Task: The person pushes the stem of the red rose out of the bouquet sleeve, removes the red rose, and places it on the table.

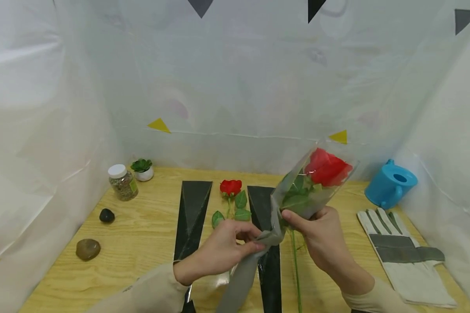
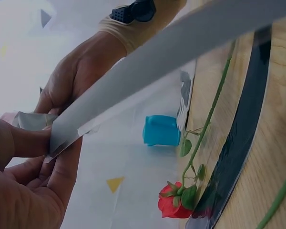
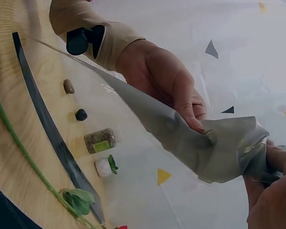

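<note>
A red rose (image 1: 325, 167) with green leaves shows inside a clear-fronted, grey-backed plastic wrapper (image 1: 276, 213). My right hand (image 1: 329, 237) grips the gathered part of this wrapper below the bloom, thumb in front. To its left, my left hand (image 1: 223, 250) pinches the wrapper's grey sheet between thumb and fingers; in the left wrist view, a long grey flap (image 2: 133, 76) runs up from that pinch. A second rose (image 2: 174, 202) lies on the table beneath; the head view mostly shows its stem (image 1: 296, 269). Another small rose (image 1: 231, 188) lies beyond the left hand.
Two dark flat strips (image 1: 192, 217) lie on the wooden table. At left are a jar (image 1: 123, 182), a potted plant (image 1: 142, 169), a black stone (image 1: 107, 215) and a brown stone (image 1: 88, 249). A blue watering can (image 1: 389, 184) and a glove (image 1: 407, 261) are at right; plastic sheeting encloses the table.
</note>
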### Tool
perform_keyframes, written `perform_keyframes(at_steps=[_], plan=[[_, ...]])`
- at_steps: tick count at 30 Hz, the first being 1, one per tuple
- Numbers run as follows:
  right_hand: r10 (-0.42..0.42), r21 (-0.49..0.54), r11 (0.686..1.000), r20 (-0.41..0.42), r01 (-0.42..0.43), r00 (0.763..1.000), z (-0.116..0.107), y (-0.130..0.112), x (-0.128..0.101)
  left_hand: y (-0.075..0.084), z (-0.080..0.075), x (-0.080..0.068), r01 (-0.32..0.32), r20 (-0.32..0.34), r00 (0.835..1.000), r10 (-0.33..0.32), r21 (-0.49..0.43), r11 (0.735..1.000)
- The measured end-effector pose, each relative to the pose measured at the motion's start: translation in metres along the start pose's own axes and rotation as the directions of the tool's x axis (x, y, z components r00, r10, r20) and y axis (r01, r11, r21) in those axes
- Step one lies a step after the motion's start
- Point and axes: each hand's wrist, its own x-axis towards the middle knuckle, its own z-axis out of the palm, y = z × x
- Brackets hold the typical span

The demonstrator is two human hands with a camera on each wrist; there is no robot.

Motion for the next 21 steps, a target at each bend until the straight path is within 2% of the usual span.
perform_keyframes(at_steps=[3, 8, 16, 21], plan=[[0.046, 0.022, 0.999, -0.011, -0.045, 0.999, 0.007, -0.005, -0.003, -0.002, -0.002, 0.002, 0.043, -0.013, 0.999, -0.043, -0.035, 0.998], [0.108, 0.067, 0.992, -0.001, -0.107, 0.994, 0.010, 0.002, -0.003, -0.005, -0.004, 0.004, 0.105, -0.019, 0.994, -0.107, -0.085, 0.991], [0.130, 0.055, 0.990, -0.002, -0.129, 0.992, 0.005, 0.014, 0.002, -0.010, 0.000, 0.005, 0.103, -0.013, 0.994, -0.105, -0.093, 0.990], [0.118, 0.038, 0.992, 0.001, -0.118, 0.993, 0.003, 0.013, 0.004, -0.014, 0.000, 0.003, 0.089, 0.000, 0.996, -0.089, -0.032, 0.996]])
